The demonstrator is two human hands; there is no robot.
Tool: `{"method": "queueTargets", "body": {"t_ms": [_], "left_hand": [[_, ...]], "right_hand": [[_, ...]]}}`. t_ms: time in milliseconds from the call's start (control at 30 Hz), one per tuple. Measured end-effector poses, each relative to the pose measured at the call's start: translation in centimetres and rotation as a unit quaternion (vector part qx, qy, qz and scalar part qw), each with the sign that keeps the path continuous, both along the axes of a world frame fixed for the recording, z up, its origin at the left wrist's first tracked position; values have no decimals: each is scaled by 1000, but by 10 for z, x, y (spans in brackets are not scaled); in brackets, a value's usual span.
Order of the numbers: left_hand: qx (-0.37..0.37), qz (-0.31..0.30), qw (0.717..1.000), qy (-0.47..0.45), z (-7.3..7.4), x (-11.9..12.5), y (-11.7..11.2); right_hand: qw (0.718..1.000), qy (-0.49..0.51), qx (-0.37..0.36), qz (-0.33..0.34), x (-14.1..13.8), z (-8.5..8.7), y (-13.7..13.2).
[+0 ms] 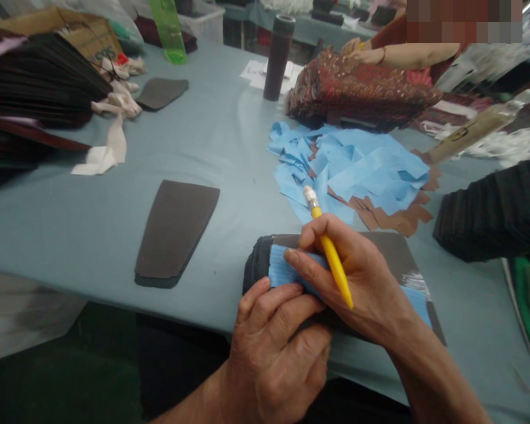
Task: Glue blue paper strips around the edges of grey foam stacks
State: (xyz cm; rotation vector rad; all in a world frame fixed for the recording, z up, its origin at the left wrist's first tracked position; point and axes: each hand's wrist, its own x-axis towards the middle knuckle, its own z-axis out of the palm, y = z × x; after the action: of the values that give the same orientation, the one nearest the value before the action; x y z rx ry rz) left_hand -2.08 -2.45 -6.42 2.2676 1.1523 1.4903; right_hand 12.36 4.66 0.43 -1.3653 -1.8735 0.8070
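On the dark bundle [265, 259] — both hands, left [274, 353] and right [357, 282], pressing blue strip [282, 274].

Bare counter [229, 135] open through the middle, from the near edge to far. Near left: flat dark felt piece [174, 232], low. Right: blue scrap heap [353, 165] blocks. Far right: patterned bundle [357, 88]; dark flask [278, 56] upright beside it. Far left: black stack [35, 82] and white strips [110, 141].

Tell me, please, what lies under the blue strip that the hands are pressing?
Under the blue strip lies a dark pleated bundle on a grey board. The left hand and right hand, which holds a yellow pencil, cover the middle.
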Motion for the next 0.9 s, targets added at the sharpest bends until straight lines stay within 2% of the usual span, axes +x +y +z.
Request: {"method": "queueTargets", "body": {"t_ms": [167, 600, 900], "left_hand": [[4, 7, 1000, -1, -1, 0, -1], [18, 3, 1000, -3, -4, 1, 1], [-2, 16, 1000, 0, -2, 3, -3]], "right_hand": [[1000, -4, 10, -15, -1, 0, 0], [999, -14, -25, -25, -2, -1, -1], [999, -17, -34, -36, -3, 1, 0]]}}
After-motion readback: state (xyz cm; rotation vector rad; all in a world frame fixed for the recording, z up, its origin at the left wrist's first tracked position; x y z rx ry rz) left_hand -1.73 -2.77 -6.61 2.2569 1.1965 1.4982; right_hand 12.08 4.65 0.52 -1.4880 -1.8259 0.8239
